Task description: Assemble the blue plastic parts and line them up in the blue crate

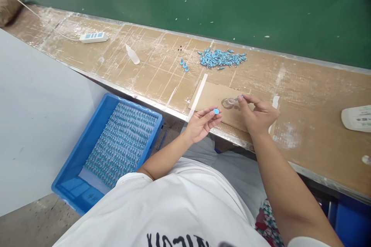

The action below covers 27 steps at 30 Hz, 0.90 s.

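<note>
My left hand (202, 123) is at the bench's near edge, palm up, pinching a small round blue part (216, 111) between thumb and fingertips. My right hand (257, 114) rests on a cardboard sheet (213, 96), its fingers pinched on a small blue part (241, 97) held over a shallow clear dish (228, 102). A pile of the same blue parts (222, 58) lies farther back on the bench, with three loose ones (183, 65) to its left.
A blue crate (87, 144) holding rows of blue parts sits low at my left. On the brown bench (319, 96) lie a white power strip (93, 37), a small clear bottle (132, 54) and a white device (357, 118) at the right. A green conveyor belt (232, 4) runs behind.
</note>
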Each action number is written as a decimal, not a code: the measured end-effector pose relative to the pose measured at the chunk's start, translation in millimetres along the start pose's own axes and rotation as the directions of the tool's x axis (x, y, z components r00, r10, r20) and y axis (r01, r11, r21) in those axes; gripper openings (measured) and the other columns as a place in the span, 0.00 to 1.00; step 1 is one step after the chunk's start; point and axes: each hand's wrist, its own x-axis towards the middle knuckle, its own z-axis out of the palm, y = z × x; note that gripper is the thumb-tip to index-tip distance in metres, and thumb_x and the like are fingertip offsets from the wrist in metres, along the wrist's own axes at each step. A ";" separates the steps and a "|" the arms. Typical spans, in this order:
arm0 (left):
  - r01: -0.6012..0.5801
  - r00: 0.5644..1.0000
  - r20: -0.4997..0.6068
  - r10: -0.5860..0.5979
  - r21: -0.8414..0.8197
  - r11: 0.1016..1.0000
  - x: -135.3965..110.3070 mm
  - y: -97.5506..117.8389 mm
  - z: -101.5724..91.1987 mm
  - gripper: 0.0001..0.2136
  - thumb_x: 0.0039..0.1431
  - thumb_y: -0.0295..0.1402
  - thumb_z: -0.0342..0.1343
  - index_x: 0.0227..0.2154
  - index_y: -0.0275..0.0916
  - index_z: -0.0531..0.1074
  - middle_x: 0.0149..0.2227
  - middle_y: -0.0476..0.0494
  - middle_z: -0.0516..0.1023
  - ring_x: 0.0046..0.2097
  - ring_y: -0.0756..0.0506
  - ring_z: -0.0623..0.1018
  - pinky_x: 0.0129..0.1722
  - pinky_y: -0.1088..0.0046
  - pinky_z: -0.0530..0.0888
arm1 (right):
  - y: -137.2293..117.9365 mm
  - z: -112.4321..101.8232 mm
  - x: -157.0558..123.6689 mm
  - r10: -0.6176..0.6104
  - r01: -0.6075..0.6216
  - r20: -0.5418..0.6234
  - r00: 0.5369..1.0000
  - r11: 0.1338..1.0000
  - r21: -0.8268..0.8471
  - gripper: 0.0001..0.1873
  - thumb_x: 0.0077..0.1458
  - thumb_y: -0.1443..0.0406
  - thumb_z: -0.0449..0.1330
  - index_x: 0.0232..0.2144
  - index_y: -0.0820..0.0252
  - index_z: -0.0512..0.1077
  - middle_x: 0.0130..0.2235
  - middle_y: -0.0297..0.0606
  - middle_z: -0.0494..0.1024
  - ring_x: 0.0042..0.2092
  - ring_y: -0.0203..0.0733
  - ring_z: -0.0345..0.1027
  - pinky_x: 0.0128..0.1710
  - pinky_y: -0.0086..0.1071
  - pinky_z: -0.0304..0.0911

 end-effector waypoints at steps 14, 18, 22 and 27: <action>-0.013 1.000 0.018 0.011 0.069 0.998 -21.8 3.7 34.7 0.09 0.57 0.27 0.66 0.41 0.32 0.81 0.42 0.38 0.83 0.48 0.42 0.83 0.55 0.67 0.76 | -87.3 -9.3 -15.3 0.227 -0.179 -0.097 0.969 0.916 0.359 0.11 0.51 0.62 0.74 0.36 0.60 0.82 0.35 0.39 0.82 0.35 0.42 0.78 0.40 0.37 0.76; -0.049 0.995 0.087 0.039 0.118 0.992 -30.0 3.7 44.9 0.11 0.55 0.30 0.68 0.41 0.34 0.82 0.42 0.39 0.84 0.46 0.42 0.84 0.53 0.68 0.77 | -112.2 -11.4 -23.5 0.220 -0.167 -0.080 0.972 0.893 0.418 0.09 0.51 0.64 0.74 0.37 0.58 0.82 0.36 0.37 0.83 0.37 0.44 0.79 0.42 0.40 0.77; -0.038 0.996 0.082 0.026 0.144 0.989 -31.4 1.1 47.6 0.13 0.54 0.31 0.69 0.42 0.34 0.81 0.43 0.38 0.84 0.48 0.40 0.83 0.53 0.68 0.77 | -120.1 -11.4 -27.2 0.192 -0.137 -0.081 0.978 0.885 0.444 0.08 0.53 0.68 0.72 0.37 0.56 0.82 0.37 0.36 0.83 0.39 0.44 0.80 0.43 0.38 0.78; -0.040 0.996 0.078 0.031 0.114 0.993 -32.7 0.5 47.8 0.12 0.54 0.30 0.69 0.41 0.33 0.82 0.44 0.37 0.84 0.48 0.39 0.83 0.54 0.66 0.77 | -122.8 -12.0 -29.1 0.137 -0.091 -0.075 0.988 0.898 0.431 0.08 0.54 0.69 0.71 0.38 0.55 0.82 0.39 0.37 0.83 0.41 0.48 0.80 0.44 0.43 0.78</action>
